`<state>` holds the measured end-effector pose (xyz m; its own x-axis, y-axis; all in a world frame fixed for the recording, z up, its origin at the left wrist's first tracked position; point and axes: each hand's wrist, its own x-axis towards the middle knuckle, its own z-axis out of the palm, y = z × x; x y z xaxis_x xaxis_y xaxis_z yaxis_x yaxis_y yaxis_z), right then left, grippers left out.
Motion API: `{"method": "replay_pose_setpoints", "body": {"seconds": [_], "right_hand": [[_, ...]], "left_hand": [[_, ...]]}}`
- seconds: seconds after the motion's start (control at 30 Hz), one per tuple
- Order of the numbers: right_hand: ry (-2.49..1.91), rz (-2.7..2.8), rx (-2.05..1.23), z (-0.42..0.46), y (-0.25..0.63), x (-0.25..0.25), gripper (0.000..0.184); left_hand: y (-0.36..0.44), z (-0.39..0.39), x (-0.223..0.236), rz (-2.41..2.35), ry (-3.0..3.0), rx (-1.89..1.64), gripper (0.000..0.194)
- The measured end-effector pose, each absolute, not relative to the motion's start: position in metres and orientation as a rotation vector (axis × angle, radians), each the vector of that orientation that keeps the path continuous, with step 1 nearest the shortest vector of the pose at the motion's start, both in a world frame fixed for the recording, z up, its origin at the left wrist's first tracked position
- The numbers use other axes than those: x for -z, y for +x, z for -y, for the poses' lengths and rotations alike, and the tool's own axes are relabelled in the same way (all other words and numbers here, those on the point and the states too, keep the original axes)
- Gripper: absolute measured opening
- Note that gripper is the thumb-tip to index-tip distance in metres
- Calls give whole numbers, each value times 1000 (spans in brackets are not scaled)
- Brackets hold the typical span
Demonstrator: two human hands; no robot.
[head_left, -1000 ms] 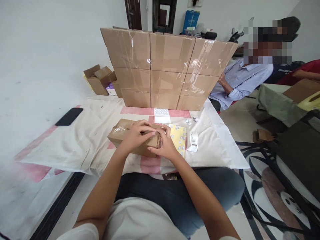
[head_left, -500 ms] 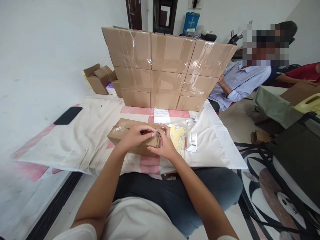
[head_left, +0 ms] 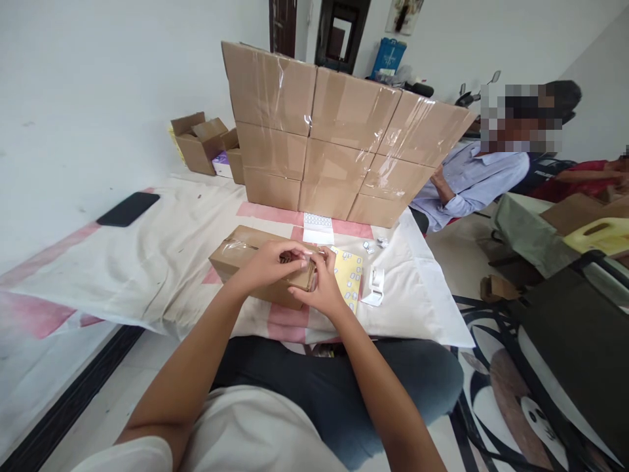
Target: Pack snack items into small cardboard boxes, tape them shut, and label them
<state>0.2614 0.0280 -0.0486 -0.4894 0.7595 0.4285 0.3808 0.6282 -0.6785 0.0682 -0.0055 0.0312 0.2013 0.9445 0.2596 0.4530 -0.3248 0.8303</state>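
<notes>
A taped cardboard box (head_left: 230, 252) lies on the cloth-covered table in front of me. At its right end both hands meet. My left hand (head_left: 274, 263) arches over the top, its thumb and fingers closing toward each other near the right corner. A small, pale, shiny bit shows at those fingertips, too small to name. My right hand (head_left: 322, 285) is curled round the box's right end, thumb on the front side and fingers at the upper edge. Beside it lies a yellow sheet with sticker-like marks (head_left: 350, 275), and to the right stands a white tape dispenser (head_left: 375, 287).
A wall of stacked, taped cardboard boxes (head_left: 339, 141) stands at the table's back. A dark phone-like slab (head_left: 128, 208) lies at left, and open cartons (head_left: 200, 147) sit behind it. A white printed sheet (head_left: 318, 228) lies midway. A person in a blue shirt (head_left: 484, 180) sits at right.
The view has tilted and shifted slightly. Both hands stay at the box's right end, with only slight finger movement.
</notes>
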Motion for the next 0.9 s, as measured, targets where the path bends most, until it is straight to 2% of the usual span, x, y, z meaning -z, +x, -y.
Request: {"method": "replay_pose_setpoints", "body": {"seconds": [0.27, 0.63, 0.9], "right_hand": [[-886, 2101, -650, -27, 259, 47, 84], [-901, 2103, -643, -27, 259, 49, 84], [-884, 2092, -642, -27, 259, 50, 83]], "left_hand": [[55, 9, -33, -1212, 1815, -965, 26], [65, 6, -25, -1273, 2085, -974, 19], [68, 9, -32, -1285, 2050, -1034, 17]]}}
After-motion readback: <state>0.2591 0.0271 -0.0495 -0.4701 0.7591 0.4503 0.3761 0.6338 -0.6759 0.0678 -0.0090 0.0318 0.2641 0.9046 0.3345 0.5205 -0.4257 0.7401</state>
